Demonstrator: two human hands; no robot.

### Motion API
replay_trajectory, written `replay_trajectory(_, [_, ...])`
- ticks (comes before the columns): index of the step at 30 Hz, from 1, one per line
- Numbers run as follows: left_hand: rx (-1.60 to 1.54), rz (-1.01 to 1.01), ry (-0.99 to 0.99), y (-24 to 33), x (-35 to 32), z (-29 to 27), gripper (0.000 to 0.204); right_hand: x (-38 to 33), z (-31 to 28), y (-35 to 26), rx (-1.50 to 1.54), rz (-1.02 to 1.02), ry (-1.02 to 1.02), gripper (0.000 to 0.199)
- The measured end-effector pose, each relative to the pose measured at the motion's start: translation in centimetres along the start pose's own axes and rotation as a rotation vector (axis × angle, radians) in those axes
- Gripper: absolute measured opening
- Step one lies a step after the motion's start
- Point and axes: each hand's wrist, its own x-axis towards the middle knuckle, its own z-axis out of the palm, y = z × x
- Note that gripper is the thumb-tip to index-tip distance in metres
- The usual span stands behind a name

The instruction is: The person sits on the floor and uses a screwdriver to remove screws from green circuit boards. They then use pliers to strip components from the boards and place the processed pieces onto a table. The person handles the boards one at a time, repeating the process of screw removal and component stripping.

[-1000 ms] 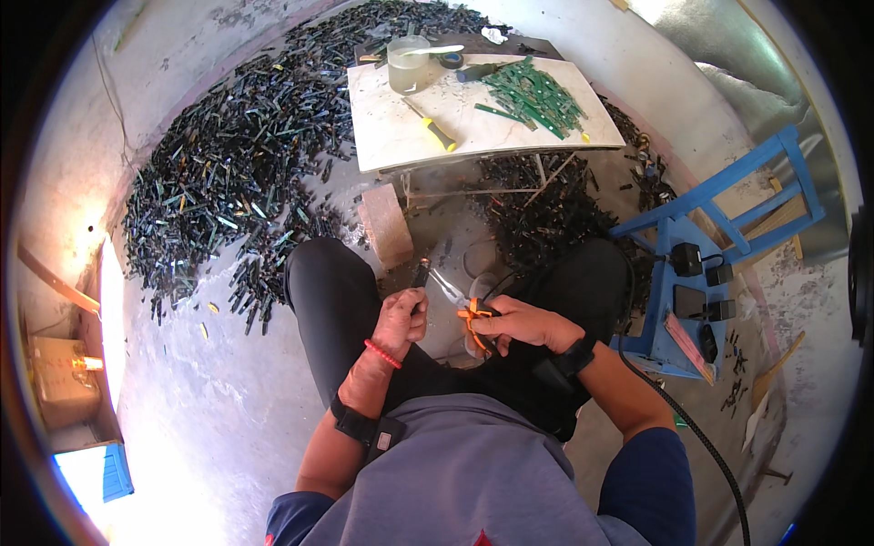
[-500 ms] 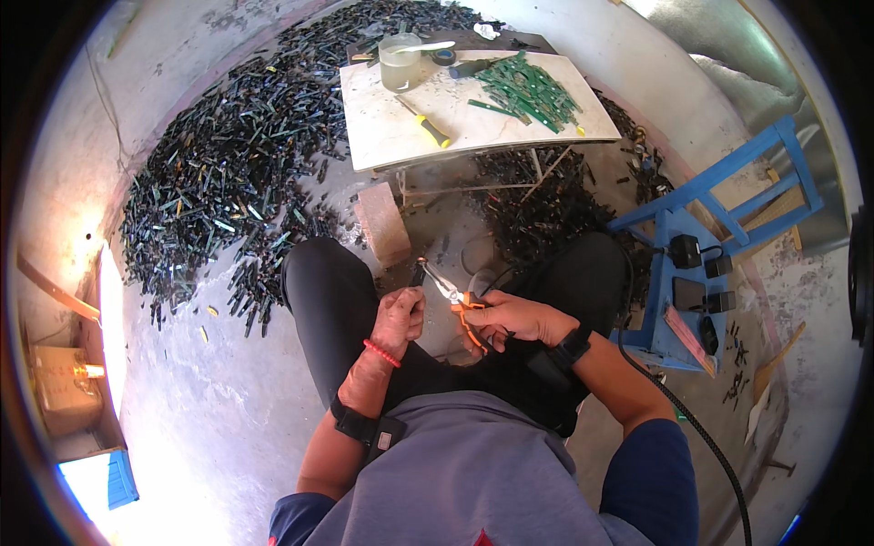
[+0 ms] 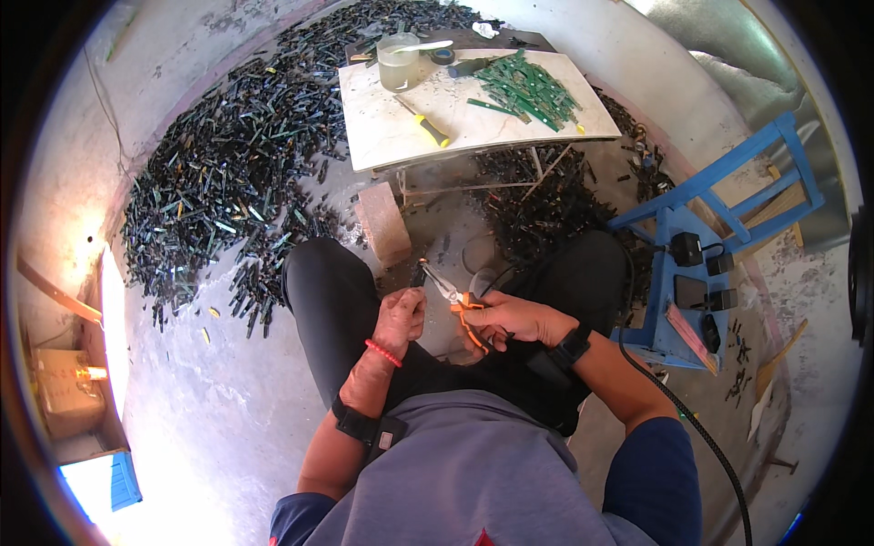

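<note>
Between my knees, my right hand (image 3: 514, 317) is closed round the orange-and-black handles of a pair of long-nose pliers (image 3: 444, 286). Their metal jaws point up and left, with the tips at the upper end of a small dark strip (image 3: 419, 275). My left hand (image 3: 399, 318) pinches the lower part of that strip, its fingers curled. Whether the jaws grip the strip or only touch it is too small to tell. A red bead bracelet (image 3: 383, 353) circles my left wrist.
Ahead stands a low white-topped table (image 3: 382, 123) with a cup of cloudy liquid (image 3: 399, 65), a yellow-handled screwdriver (image 3: 430, 129) and a pile of green strips (image 3: 528, 89). Dark strips (image 3: 228, 173) heap at left. A brick (image 3: 383, 225) and a blue chair (image 3: 669, 300) holding black adapters flank my legs.
Hardly anything differs. Both hands, the pliers and the strip keep almost the same place; the whole view has shifted very slightly.
</note>
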Motion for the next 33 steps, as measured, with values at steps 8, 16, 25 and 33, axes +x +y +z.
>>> replay_trajectory(8, [0.011,0.007,-0.010,-0.3,0.2,-0.4,0.023,0.0,-0.1,0.0,0.034,-0.012,-0.021,0.038])
replay_trajectory(16, [0.032,0.024,-0.004,-0.4,0.2,-0.2,0.027,0.1,0.0,0.0,0.047,-0.017,-0.016,0.037])
replay_trajectory(25, [0.056,0.031,-0.017,-0.3,0.1,-0.2,0.026,0.3,-0.7,0.3,0.047,-0.078,-0.057,0.036])
replay_trajectory(33, [0.074,0.030,-0.004,-0.3,0.1,-0.1,0.027,-0.2,0.7,-0.1,0.276,0.006,-0.042,0.034])
